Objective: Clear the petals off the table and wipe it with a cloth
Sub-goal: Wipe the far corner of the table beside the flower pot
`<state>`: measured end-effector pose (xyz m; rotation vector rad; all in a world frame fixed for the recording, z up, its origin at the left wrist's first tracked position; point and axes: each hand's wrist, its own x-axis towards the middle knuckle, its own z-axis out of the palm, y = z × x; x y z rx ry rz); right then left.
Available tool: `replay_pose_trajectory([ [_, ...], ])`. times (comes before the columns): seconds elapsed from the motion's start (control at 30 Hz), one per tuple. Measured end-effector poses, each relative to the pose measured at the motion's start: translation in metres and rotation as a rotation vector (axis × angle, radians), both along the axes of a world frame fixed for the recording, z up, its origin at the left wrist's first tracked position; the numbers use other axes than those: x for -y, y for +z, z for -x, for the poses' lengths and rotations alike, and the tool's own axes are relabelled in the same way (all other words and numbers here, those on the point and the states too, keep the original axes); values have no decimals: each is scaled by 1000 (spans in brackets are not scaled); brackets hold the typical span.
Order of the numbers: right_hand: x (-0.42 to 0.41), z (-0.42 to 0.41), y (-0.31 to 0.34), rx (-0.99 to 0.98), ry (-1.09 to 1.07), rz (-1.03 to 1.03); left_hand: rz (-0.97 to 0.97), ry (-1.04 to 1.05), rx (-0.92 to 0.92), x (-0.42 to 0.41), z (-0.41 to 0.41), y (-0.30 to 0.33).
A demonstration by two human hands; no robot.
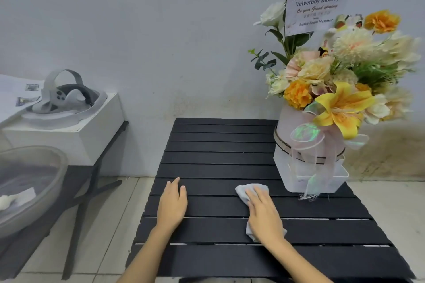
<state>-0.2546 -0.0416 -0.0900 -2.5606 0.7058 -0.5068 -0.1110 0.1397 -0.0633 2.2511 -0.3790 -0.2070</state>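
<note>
A black slatted table point(218, 158) fills the middle of the view. My right hand point(264, 211) lies flat with straight fingers on a small light grey cloth point(245, 192), pressing it onto the slats right of centre. The cloth shows past my fingertips and again by my wrist. My left hand point(172, 202) rests flat and open on the table to the left of the cloth, holding nothing. I see no petals on the slats.
A flower arrangement in a pale pink box point(308, 163) with a ribbon and a card stands on the table's right rear. At the left, another black table point(76, 174) bears a clear plastic bowl point(27, 190) and a white box point(69, 133) holding a headset. The floor is tiled.
</note>
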Motion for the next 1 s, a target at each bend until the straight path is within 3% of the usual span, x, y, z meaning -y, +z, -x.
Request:
replay_pose_trajectory([
  [0.07, 11, -2, -2, 29, -117, 13, -133, -10, 22, 17, -6, -2],
  [0.23, 17, -38, 4, 33, 32, 66, -487, 38, 209, 49, -8, -20],
  [0.4, 88, -123, 7, -55, -161, 71, -488, 90, 344, 54, -15, -37],
  [0.53, 122, -186, 26, -113, -318, -40, -527, 106, 318, 59, -19, -45],
  [0.7, 75, -188, 32, -78, 62, -53, -567, 62, 295, 56, -17, -40],
  [0.8, 38, -144, 27, -95, 313, -34, -485, 54, 222, 54, -15, -27],
  [0.87, 18, -100, 25, -107, 427, -47, -332, 46, 172, 51, -10, -13],
  [1.0, 10, -8, 24, -145, 435, -66, -21, 62, 51, 44, 7, 5],
])
